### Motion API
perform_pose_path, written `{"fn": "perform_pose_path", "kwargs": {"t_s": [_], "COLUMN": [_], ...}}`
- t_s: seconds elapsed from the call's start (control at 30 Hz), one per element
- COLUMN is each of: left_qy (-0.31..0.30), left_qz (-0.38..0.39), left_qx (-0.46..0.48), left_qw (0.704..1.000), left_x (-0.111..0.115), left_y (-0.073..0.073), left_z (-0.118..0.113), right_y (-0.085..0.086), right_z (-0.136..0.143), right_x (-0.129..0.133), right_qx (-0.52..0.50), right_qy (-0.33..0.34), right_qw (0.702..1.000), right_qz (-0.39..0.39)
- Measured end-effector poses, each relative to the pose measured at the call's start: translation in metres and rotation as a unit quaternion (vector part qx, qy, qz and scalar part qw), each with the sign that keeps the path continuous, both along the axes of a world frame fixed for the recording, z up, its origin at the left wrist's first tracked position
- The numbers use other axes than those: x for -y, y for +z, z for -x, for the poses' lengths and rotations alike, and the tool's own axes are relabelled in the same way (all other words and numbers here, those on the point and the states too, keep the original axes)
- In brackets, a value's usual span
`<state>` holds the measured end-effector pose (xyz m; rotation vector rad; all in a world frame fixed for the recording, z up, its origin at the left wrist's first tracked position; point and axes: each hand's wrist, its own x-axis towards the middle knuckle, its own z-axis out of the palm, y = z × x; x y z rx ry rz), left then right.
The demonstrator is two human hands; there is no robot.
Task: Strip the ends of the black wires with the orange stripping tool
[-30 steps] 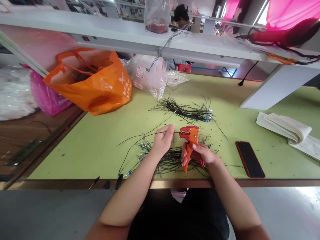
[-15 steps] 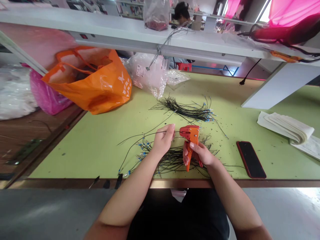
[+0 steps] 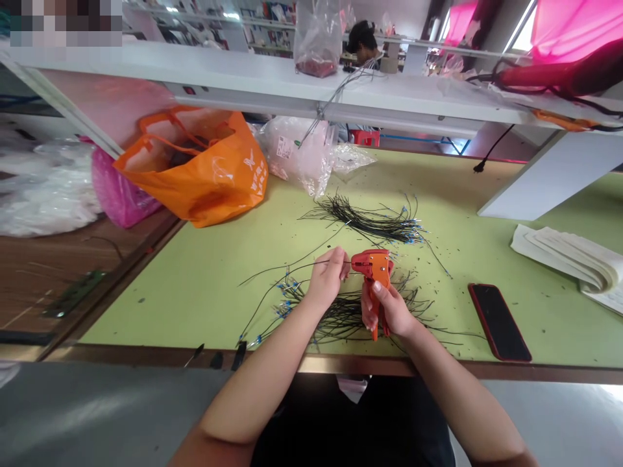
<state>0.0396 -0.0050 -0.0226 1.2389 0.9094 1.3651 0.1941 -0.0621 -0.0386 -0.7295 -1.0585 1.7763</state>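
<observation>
In the head view, the left hand (image 3: 329,277) holds a thin black wire (image 3: 302,266) over the green table (image 3: 170,295). The thumb and first finger are pinched together on the wire. One end of the wire runs to the nose of the orange and red tool (image 3: 381,264), and the rest trails off to the left. I can't tell if the tool bites the wire.

The right hand (image 3: 388,310) has its fingers wrapped around the tool's handles, with the thumb on the near side. The tool is tipped up, and its nose points at the left hand.

Under the hands is a messy pile of wires (image 3: 343,312), some with blue and shiny ends. Past it is a bunch of wires (image 3: 370,220) lying on the table. A phone (image 3: 500,322) lies to the right, near folded paper (image 3: 572,256). An orange bag (image 3: 209,181) is at the far left.

The wire looks very light and bendy, so it is best pinched close to the end, or it may flop. The tool looks hard and a bit heavy; the handles are the place to grip, with fingers away from its nose.
</observation>
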Motion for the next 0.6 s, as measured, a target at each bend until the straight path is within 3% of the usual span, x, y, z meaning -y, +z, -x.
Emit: {"fn": "perform_pose_path", "kwargs": {"t_s": [0.2,0.33,0.6], "left_qy": [0.010,0.019,-0.014], "left_qz": [-0.019,0.013,0.023], "left_qx": [0.063,0.117,0.172], "left_qw": [0.998,0.993,0.985], "left_x": [0.000,0.005,0.008], "left_y": [0.006,0.016,0.028], "left_z": [-0.003,-0.012,-0.015], "right_y": [0.003,0.003,0.012], "right_z": [-0.001,-0.002,-0.009], "right_x": [0.000,0.000,0.002], "right_qx": [0.008,-0.006,-0.076], "right_qy": [-0.016,-0.016,-0.018], "right_qw": [1.000,1.000,0.996], "right_qz": [-0.012,-0.008,-0.032]}}
